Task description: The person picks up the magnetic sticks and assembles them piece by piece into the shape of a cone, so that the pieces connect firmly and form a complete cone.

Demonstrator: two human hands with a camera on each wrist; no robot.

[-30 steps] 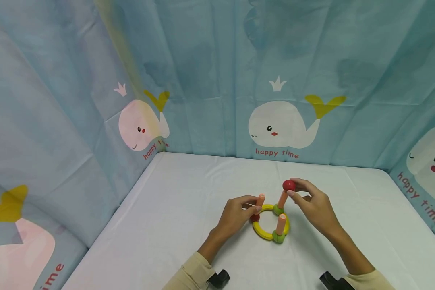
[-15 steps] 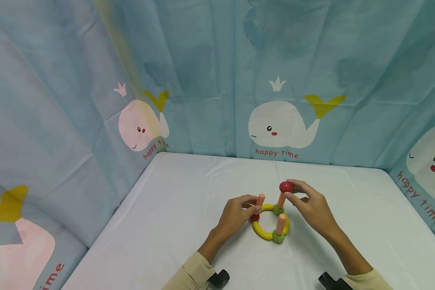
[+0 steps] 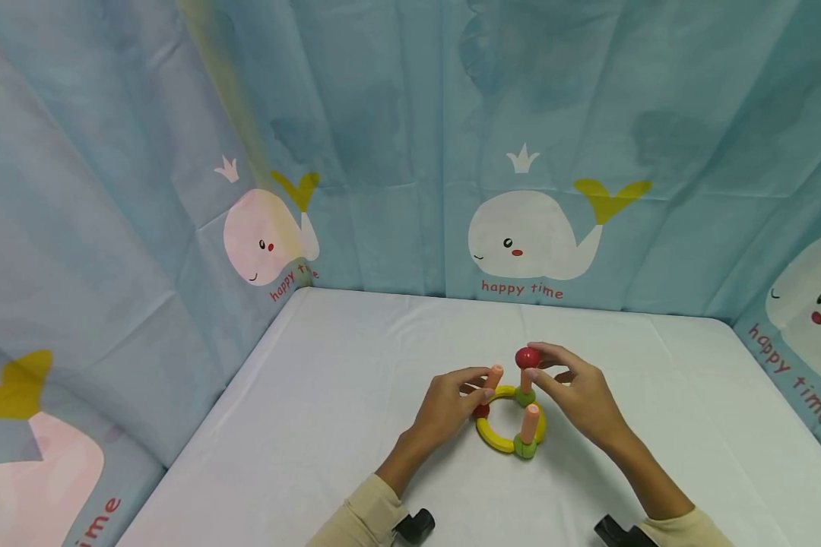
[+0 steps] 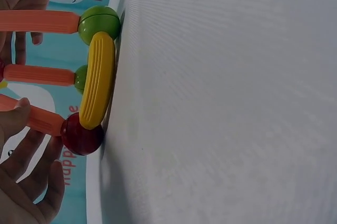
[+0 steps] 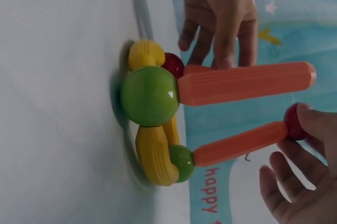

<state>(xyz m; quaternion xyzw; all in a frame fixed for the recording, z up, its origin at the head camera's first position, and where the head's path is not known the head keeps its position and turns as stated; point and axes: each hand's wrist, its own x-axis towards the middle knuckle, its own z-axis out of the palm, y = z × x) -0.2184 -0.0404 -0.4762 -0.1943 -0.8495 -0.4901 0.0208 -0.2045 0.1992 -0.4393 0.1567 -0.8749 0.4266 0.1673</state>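
Observation:
A ring of yellow curved pieces (image 3: 496, 441) lies on the table, joined by two green balls (image 5: 150, 95) and a dark red ball (image 4: 82, 134). Each joining ball carries an orange rod. My left hand (image 3: 445, 406) pinches the left orange rod (image 3: 496, 373), which tilts slightly right, between thumb and fingers. At the far side, my right hand (image 3: 584, 395) grips a red ball (image 3: 527, 358) at the top of the far orange rod (image 5: 239, 144). That rod stands nearly upright. Neither hand touches the front orange rod (image 3: 530, 424), whose top end is bare.
A white cloth covers the table (image 3: 356, 365). Behind and beside it hangs a blue curtain (image 3: 397, 152) printed with whales. Black wrist cameras show at both sleeves, the left camera (image 3: 417, 524) near the front edge of the head view.
My right hand has moved left and slightly down with the red ball. The far rod, leaning right before, has swung to nearly upright. My left hand has barely moved.

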